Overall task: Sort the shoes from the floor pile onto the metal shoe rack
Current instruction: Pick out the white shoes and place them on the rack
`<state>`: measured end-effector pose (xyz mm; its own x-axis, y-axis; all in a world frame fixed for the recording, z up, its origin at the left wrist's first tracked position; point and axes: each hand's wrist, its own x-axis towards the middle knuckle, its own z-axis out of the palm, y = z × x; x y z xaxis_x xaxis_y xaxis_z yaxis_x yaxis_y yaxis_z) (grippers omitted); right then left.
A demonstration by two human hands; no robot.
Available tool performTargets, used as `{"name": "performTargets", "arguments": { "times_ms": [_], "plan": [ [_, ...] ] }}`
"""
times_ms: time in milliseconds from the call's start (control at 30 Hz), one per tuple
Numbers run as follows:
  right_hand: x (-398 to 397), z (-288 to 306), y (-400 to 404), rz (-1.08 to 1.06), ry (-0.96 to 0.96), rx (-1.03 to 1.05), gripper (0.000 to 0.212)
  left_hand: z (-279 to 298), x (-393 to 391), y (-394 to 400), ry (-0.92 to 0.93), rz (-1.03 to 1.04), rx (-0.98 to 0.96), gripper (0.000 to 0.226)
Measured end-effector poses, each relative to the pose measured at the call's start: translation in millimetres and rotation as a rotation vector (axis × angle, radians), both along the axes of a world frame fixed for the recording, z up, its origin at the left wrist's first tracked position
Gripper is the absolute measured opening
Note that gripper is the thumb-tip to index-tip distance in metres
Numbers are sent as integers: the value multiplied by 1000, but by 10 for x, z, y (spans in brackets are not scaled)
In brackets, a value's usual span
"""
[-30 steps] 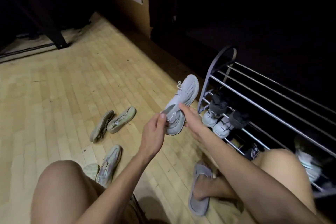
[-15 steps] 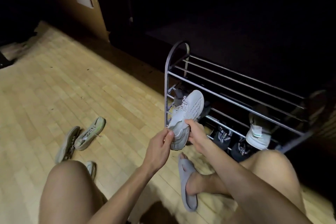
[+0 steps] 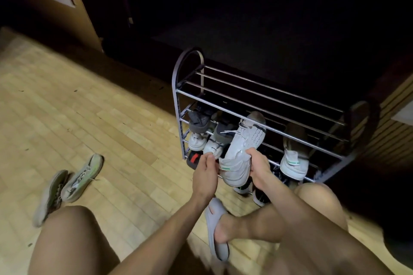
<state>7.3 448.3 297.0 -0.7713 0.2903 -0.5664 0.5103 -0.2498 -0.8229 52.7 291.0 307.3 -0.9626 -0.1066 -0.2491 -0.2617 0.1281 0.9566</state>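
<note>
I hold a white knit sneaker (image 3: 242,149) toe-up against the front of the metal shoe rack (image 3: 263,107), its toe passing under the top front bar. My right hand (image 3: 257,167) grips its heel from the right side. My left hand (image 3: 206,172) pinches the heel edge from the left. A matching white sneaker with a green heel mark (image 3: 293,156) sits on the middle shelf to the right. Grey-and-white high-tops (image 3: 201,129) fill the shelf's left end. Two greenish running shoes (image 3: 69,185) lie on the wood floor at the left.
Dark shoes (image 3: 260,196) sit on the rack's lowest level near the floor. My foot in a grey slide (image 3: 215,230) rests in front of the rack, between my bare knees. A dark wall and a wooden door (image 3: 64,4) stand behind.
Both hands have carried the white sneaker rightward and forward, from mid-air over the floor to the rack's front, with its toe now under the top bar. The camera view has swung right toward the rack.
</note>
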Motion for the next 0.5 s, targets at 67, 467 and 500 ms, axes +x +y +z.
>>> {"name": "performTargets", "arguments": {
  "times_ms": [67,467,500],
  "plan": [
    [-42,-13,115,-35,-8,6,14,-4,-127,136,-89,-32,108,44],
    [-456,-102,642,-119,-51,-108,22,-52,-693,835,-374,-212,271,54],
    [-529,-172,690,-130,-54,-104,24,-68,-728,898,-370,-211,269,52]
  ]
}}
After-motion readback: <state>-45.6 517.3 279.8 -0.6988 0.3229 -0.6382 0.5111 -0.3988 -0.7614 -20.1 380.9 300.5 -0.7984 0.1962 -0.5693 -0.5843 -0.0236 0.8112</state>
